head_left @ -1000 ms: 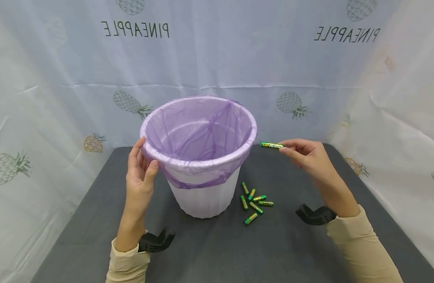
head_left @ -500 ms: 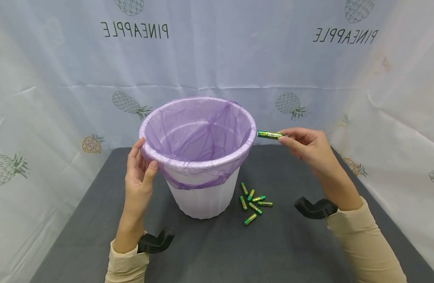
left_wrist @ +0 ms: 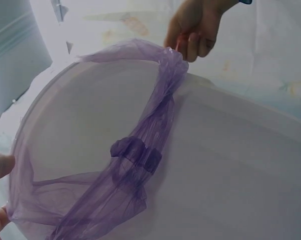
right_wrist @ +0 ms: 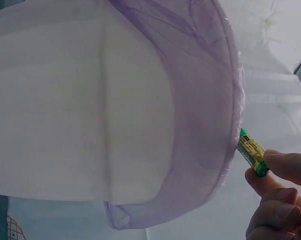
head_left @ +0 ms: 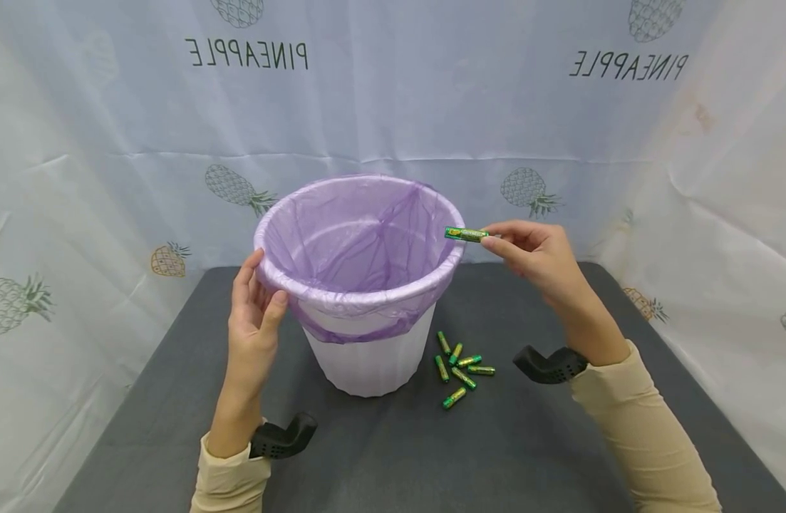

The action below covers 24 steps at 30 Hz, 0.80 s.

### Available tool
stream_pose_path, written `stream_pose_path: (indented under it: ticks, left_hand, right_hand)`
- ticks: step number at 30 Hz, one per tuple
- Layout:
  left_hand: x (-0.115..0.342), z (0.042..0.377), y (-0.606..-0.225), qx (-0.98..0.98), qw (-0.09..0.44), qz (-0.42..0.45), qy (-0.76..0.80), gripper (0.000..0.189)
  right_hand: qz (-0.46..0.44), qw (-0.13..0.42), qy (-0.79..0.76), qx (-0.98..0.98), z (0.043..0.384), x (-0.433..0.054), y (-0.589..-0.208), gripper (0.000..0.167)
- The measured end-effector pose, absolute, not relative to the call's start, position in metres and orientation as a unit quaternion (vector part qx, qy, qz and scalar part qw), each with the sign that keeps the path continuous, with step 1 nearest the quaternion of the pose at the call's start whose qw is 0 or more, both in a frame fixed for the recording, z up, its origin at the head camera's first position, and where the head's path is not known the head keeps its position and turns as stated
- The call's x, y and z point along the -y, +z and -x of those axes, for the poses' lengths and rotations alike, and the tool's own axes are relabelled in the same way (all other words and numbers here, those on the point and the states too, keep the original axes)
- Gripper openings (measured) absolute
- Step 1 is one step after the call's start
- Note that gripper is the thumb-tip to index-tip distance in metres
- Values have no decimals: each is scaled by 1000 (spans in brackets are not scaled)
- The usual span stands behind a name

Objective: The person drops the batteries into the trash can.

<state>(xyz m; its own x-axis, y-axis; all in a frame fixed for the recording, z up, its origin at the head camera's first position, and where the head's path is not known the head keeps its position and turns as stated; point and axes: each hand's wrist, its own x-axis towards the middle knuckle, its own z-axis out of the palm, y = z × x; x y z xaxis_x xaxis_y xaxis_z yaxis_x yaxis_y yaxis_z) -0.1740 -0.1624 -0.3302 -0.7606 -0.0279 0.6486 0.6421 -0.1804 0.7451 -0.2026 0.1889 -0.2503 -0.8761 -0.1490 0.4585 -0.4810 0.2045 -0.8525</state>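
Note:
In the head view my right hand (head_left: 536,256) pinches a green-and-yellow battery (head_left: 466,234) between thumb and fingers, its far end overlapping the right rim of the bin. From the right wrist, that battery (right_wrist: 251,152) tilts beside the bin's edge. The white wastebasket (head_left: 370,367) stands upright, lined with a thin purple bag (head_left: 354,329) folded over its rim. My left hand (head_left: 254,320) rests on the rim's outer left side, thumb and fingers spread. Several similar batteries (head_left: 463,362) lie loose on the table right of the bin.
A dark grey table (head_left: 393,456) carries everything. Behind it hangs a pale curtain (head_left: 444,107) printed with pineapples, and similar cloth covers both sides. Each wrist wears a black camera mount (head_left: 283,436).
My right hand has risen and moved left, bringing the battery from beside the bin to over its right rim. The left hand, bin and loose batteries stay in place.

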Motion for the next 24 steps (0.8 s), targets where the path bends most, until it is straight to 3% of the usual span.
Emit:
stream_pose_path:
  ticks: [16, 24]
  left_hand:
    - [161, 175, -332, 600, 232, 253, -722, 56]
    - [162, 175, -331, 606, 233, 237, -723, 57]
  right_hand:
    - [-212, 139, 620, 742, 212, -172, -255, 27]
    - [-223, 149, 627, 732, 212, -174, -261, 20]
